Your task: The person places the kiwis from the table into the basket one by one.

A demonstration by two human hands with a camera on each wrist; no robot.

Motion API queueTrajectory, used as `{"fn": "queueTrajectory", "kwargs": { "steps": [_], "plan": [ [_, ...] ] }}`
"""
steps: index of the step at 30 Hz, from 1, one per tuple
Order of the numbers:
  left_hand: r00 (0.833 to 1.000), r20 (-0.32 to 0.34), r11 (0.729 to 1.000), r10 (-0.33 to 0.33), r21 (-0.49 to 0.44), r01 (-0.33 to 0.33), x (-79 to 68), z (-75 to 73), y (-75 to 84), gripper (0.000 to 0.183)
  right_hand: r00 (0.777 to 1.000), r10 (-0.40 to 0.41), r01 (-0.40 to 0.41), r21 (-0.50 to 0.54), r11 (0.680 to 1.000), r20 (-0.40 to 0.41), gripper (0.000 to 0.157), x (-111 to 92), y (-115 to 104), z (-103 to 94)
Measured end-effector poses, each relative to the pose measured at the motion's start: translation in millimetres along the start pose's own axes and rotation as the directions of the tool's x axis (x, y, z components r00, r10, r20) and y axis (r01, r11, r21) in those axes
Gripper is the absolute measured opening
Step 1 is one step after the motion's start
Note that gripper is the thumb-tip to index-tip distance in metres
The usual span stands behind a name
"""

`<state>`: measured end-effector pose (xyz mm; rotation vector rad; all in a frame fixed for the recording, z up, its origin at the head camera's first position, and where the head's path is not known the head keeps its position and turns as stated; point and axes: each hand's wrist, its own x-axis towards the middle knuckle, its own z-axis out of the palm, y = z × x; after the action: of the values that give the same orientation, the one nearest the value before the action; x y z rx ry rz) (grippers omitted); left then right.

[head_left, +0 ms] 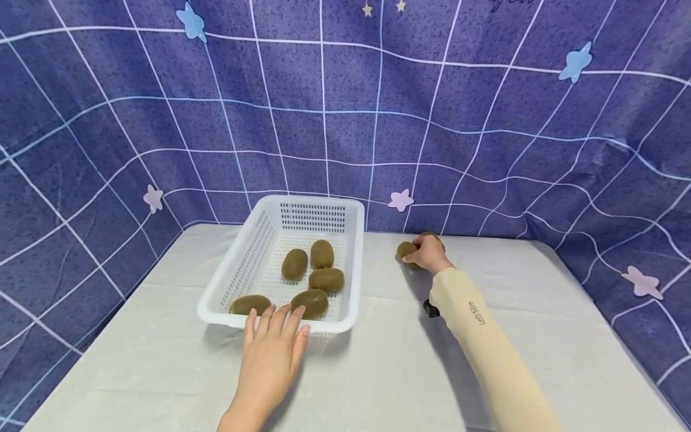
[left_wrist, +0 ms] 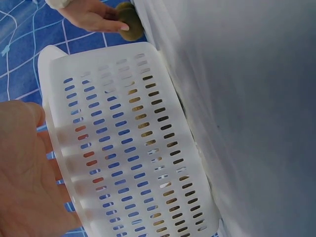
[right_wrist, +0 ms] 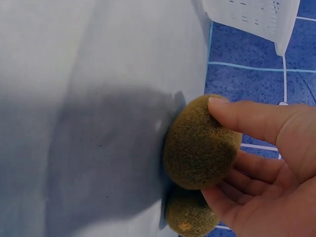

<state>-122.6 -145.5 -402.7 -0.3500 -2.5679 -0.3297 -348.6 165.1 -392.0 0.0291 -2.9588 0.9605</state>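
My right hand (head_left: 429, 255) pinches a brown fuzzy kiwi (right_wrist: 202, 143) between thumb and fingers at the back of the table, right of the basket. A second kiwi (right_wrist: 190, 215) lies right beside the held one, mostly hidden by the hand in the head view. My left hand (head_left: 272, 351) rests on the front rim of a white plastic basket (head_left: 353, 270), its fingers reaching over the edge. Through the slots of the wall, parts of those fingers show in the left wrist view. Several kiwis (head_left: 294, 264) lie inside the basket, two of them near the left fingertips.
A white cloth covers the table (head_left: 378, 372). Behind and at both sides hangs a blue curtain (head_left: 345, 132) with a line grid and stars, meeting the table's back edge. A small black object (head_left: 430, 309) sits at the right wrist.
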Motion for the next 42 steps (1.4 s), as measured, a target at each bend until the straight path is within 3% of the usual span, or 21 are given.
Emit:
{"fn": "queueTrajectory", "kwargs": {
  "steps": [16, 31, 42],
  "plan": [
    [1.000, 0.017, 1.000, -0.012, -0.006, 0.012, -1.3, -0.4, 0.9, 0.042, 0.999, 0.034, -0.033, 0.080, 0.996, -0.006, 0.052, -3.0, -0.2, -4.7],
    [1.000, 0.015, 1.000, -0.006, -0.012, 0.006, -0.3, -2.0, 2.3, 0.041, 0.997, 0.083, -0.082, 0.256, 0.963, 0.007, 0.049, -5.9, -10.3, -17.4],
    [1.000, 0.016, 1.000, -0.002, -0.010, 0.002, -0.4, -1.0, 1.7, 0.042, 0.996, 0.094, -0.092, 0.295, 0.951, 0.006, 0.044, -9.5, -23.7, -27.4]
  ]
}}
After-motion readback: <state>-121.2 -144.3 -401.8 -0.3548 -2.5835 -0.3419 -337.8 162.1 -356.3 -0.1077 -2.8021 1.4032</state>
